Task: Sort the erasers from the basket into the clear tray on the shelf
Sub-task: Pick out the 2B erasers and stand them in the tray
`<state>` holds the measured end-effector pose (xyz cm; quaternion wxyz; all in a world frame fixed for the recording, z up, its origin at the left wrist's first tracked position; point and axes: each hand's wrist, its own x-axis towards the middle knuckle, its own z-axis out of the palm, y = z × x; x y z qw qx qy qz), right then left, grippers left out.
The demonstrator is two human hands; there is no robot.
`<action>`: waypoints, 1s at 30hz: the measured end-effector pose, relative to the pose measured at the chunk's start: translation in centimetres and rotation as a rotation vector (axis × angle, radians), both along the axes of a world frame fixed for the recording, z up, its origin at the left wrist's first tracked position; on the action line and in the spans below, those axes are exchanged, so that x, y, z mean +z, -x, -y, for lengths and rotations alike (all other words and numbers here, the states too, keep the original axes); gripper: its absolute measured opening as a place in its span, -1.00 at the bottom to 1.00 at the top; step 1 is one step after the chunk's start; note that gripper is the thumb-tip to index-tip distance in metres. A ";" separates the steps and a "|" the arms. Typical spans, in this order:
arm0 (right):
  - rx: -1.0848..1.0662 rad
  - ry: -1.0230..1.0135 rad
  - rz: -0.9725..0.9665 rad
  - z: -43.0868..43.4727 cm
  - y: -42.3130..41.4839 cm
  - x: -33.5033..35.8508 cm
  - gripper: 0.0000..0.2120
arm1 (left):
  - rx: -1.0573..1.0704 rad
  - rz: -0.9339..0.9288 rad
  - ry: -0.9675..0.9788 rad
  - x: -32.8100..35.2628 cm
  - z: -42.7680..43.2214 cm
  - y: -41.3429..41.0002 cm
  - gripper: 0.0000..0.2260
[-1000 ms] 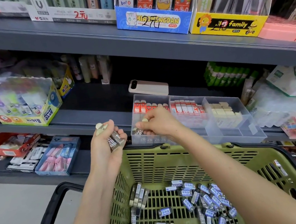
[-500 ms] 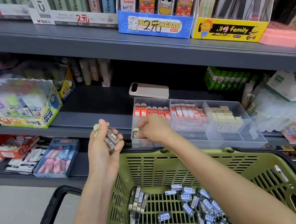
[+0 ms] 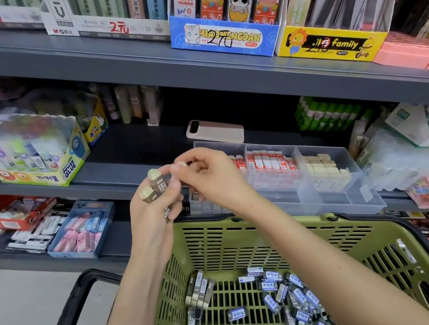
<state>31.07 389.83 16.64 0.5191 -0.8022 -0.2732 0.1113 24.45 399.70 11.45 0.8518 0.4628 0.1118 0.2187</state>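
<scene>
My left hand [image 3: 149, 217] grips a small bunch of dark-sleeved erasers [image 3: 156, 187] with cream ends, raised in front of the shelf. My right hand [image 3: 210, 182] has come over to them and pinches the cream tip of one eraser [image 3: 181, 164] from that bunch. Behind my hands stands the clear tray [image 3: 329, 196] on the shelf, with red-sleeved erasers [image 3: 270, 161] in its middle compartments and cream ones [image 3: 323, 168] on the right. Its left compartment is mostly hidden by my right hand. Below, the green basket [image 3: 259, 241] holds several loose erasers [image 3: 280, 295].
A beige phone-like case [image 3: 216, 133] lies behind the tray. A glue display box [image 3: 38, 158] stands on the left of the shelf, and wrapped packets [image 3: 408, 153] crowd the right. A blue box of pink erasers [image 3: 80, 231] sits on the lower shelf. The basket's black handle [image 3: 67, 318] hangs left.
My right hand left the tray's left compartment and moved left and up to the erasers in my left hand. My left hand shifted right toward it.
</scene>
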 end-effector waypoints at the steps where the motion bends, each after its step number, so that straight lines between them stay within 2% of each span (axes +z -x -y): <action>1: 0.001 0.018 0.003 0.0 0.0 0.2 -0.96 | 0.007 -0.005 -0.044 0.0 0.1 0.0 -0.76; 3: -0.013 -0.029 -0.051 0.6 -0.6 0.4 -0.97 | 0.017 -0.023 -0.052 0.1 0.3 0.1 -0.75; 6: -0.111 -0.091 -0.081 2.7 -2.5 0.7 -0.93 | -0.011 -0.058 0.089 0.1 0.3 -0.1 -0.79; 9: -0.093 0.195 0.004 3.7 -3.5 -0.4 -0.82 | -0.039 -0.068 0.203 0.0 0.3 -0.2 -0.83; 11: -0.027 0.344 0.002 3.2 -3.3 -1.4 -0.80 | -0.034 -0.077 0.176 0.1 0.5 -0.2 -0.86; 16: -0.090 0.386 -0.070 1.9 -3.2 -2.6 -0.93 | 0.038 -0.105 0.078 0.3 0.5 0.0 -0.92; 19: -0.114 0.443 -0.044 1.2 -2.8 -2.9 -0.82 | 0.067 -0.131 -0.026 0.3 0.6 0.1 -0.92; 22: -0.124 0.396 -0.093 1.4 -2.7 -2.9 -0.74 | 0.121 -0.140 -0.063 0.4 0.5 0.2 -0.90; 25: -0.087 0.356 -0.169 1.7 -2.9 -2.8 -0.90 | 0.140 -0.143 -0.029 0.5 0.3 0.4 -0.95; 30: -0.111 0.340 -0.186 1.4 -2.8 -3.0 -0.78 | 0.126 -0.141 -0.029 0.5 0.3 0.4 -0.92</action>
